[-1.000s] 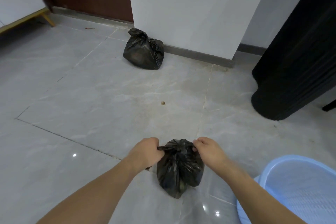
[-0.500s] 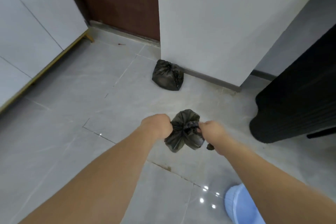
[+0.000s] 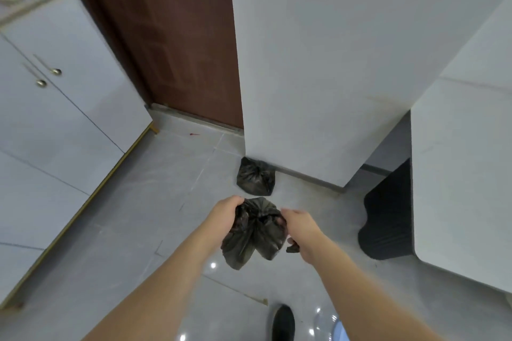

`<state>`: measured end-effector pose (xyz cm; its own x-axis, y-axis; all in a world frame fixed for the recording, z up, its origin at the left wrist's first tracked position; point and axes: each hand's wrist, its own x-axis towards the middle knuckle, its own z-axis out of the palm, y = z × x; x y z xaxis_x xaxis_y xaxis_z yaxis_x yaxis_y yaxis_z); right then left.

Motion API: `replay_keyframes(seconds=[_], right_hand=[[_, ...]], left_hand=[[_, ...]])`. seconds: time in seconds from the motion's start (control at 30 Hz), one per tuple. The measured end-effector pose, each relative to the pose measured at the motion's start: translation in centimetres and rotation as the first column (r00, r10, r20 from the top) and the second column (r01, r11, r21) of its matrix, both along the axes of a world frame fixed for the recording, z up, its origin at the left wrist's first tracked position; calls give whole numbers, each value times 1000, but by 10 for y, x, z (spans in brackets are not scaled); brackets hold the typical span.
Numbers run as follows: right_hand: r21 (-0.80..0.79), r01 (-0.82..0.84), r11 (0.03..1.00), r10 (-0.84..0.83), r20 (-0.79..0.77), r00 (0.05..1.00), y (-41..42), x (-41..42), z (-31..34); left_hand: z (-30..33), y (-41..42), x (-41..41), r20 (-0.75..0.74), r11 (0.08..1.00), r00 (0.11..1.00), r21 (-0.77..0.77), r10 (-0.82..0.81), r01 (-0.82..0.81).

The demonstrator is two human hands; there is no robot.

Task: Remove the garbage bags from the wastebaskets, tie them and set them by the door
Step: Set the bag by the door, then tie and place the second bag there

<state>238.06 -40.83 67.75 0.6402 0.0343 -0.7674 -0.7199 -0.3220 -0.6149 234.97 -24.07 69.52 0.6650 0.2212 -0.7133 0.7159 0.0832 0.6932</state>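
A small black garbage bag (image 3: pixel 253 235) hangs in the air between my hands, above the grey floor. My left hand (image 3: pixel 225 214) grips the left side of its gathered top. My right hand (image 3: pixel 300 225) grips the right side, with a loose bit of black plastic sticking out below the fist. A second black garbage bag (image 3: pixel 256 176), tied shut, rests on the floor against the foot of the white wall, just right of the brown door (image 3: pixel 177 41).
White cabinets (image 3: pixel 55 119) with small metal knobs line the left. A black ribbed wastebasket (image 3: pixel 388 219) stands at the right beside a white counter (image 3: pixel 465 180). My dark shoe (image 3: pixel 282 322) and a sliver of a blue basin (image 3: pixel 339 331) show at the bottom edge.
The bag has come up off the floor in both hands and travelled toward the door. The tied bag by the wall is now much closer, and the blue basin has nearly left view.
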Motion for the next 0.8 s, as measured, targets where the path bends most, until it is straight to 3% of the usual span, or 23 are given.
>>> replay_keyframes(seconds=[0.27,0.43,0.63,0.8], right_hand=[[84,132,988,-114,-189,975,2,94,-40],[-30,78,996,-82,-156,984,-5,172,-96],[-254,-51,966,42,-43,998,-19,272,-258],[-393,-143,908,164,19,986,-30,334,-416]], left_hand=[[-36,9,88,-104,987,984,52,-146,152],[-91,4,167,-182,926,918,78,-352,370],[-259,-13,282,-194,835,826,55,-529,548],[-434,-17,362,-205,773,783,143,-587,618]])
